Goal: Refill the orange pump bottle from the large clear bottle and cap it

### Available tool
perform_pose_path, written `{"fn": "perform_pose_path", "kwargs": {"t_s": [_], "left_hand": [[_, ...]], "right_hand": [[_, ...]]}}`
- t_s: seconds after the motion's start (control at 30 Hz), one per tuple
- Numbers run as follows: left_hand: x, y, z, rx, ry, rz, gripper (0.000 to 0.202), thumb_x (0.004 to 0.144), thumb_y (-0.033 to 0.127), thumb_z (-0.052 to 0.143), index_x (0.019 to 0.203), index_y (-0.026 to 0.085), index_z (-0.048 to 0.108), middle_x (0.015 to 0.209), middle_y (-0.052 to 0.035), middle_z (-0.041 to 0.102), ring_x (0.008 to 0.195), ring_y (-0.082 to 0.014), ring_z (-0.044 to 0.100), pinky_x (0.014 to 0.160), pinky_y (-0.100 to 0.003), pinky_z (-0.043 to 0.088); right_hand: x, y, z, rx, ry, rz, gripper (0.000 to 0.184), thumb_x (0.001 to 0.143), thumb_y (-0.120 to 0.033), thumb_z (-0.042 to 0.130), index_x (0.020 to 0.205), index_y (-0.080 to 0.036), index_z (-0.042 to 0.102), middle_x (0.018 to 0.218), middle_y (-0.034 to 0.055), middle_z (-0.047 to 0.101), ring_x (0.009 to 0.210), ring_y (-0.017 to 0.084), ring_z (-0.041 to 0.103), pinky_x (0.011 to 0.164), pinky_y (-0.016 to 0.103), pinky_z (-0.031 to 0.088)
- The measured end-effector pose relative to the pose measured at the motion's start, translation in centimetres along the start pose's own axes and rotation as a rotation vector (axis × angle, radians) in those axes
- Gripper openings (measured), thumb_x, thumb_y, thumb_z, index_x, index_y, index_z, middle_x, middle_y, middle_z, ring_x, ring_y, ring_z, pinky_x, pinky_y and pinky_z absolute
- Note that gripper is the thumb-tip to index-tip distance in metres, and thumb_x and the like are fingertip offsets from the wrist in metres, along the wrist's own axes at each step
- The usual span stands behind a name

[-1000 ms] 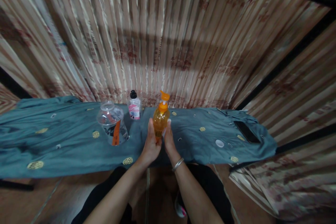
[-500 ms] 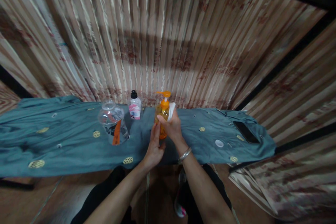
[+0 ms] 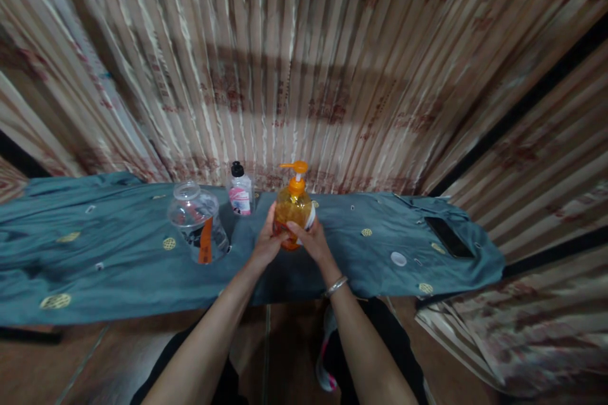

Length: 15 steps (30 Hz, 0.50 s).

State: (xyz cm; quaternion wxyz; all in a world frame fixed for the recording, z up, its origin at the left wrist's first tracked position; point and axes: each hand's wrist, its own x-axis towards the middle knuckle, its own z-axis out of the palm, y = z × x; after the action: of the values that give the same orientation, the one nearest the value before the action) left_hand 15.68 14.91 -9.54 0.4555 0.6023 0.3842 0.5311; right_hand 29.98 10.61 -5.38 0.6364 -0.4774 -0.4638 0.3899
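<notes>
An amber, see-through pump bottle [image 3: 291, 207] with an orange pump head stands upright between my hands at the middle of the table. My left hand [image 3: 270, 242] is wrapped round its lower left side. From the right, my right hand [image 3: 311, 237] grips it, thumb across the front. Something white [image 3: 311, 215] shows between the bottle and the right fingers; whether it is a cloth or a label I cannot tell. The fingers behind the bottle are hidden.
Left of the hands stands a clear plastic jar [image 3: 183, 212] with an orange strip. Behind it is a clear bottle [image 3: 240, 195] with a black cap and pink label. At the right lie a white disc [image 3: 398, 259] and a black phone [image 3: 448, 237] on the teal cloth [image 3: 118, 272].
The pump bottle has turned, showing its broad amber side. My left hand has moved up and left round its side. Less of the white thing shows. The view has shifted slightly.
</notes>
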Motion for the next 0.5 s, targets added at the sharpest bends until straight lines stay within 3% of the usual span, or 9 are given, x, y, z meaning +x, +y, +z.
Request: {"fn": "perform_pose_path", "kwargs": {"t_s": [0.13,0.23,0.37,0.5], "left_hand": [[0.0,-0.2,0.2,-0.028,-0.011,-0.006,0.096,0.076,0.025,0.077,0.167,0.025,0.046,0.164,-0.0104,0.063,0.154,-0.0326,0.056,0.127,-0.049,0.045],[0.1,-0.4,0.2,-0.030,-0.002,-0.002,0.096,0.076,0.024,0.076,0.166,0.022,0.044,0.166,-0.0145,0.059,0.156,-0.0345,0.053,0.126,-0.049,0.046],[-0.2,-0.5,0.2,0.008,0.033,-0.007,0.098,0.074,0.020,0.075,0.167,0.024,0.042,0.165,-0.0159,0.057,0.156,-0.0369,0.052,0.123,-0.054,0.048],[-0.9,-0.4,0.3,0.089,0.098,-0.006,0.091,0.068,0.021,0.082,0.156,0.025,0.057,0.152,-0.0142,0.061,0.151,-0.0390,0.052,0.126,-0.060,0.043]], "right_hand": [[-2.6,2.8,0.5,0.029,0.074,0.027,0.060,0.078,-0.063,0.086,0.122,-0.024,0.075,0.124,0.0078,0.084,0.121,0.032,0.076,0.116,0.053,0.057],[-3.5,3.2,0.8,0.033,0.117,0.081,0.065,0.078,-0.065,0.086,0.126,-0.023,0.073,0.125,0.0078,0.084,0.122,0.032,0.076,0.119,0.054,0.054],[-3.4,0.7,1.1,0.051,0.143,0.052,0.058,0.082,-0.061,0.084,0.125,-0.024,0.071,0.123,0.0079,0.083,0.116,0.031,0.076,0.109,0.049,0.060],[-2.2,-3.9,1.3,-0.036,0.103,-0.097,0.055,0.089,-0.059,0.078,0.129,-0.023,0.067,0.122,0.0076,0.079,0.112,0.029,0.074,0.106,0.045,0.059]]}}
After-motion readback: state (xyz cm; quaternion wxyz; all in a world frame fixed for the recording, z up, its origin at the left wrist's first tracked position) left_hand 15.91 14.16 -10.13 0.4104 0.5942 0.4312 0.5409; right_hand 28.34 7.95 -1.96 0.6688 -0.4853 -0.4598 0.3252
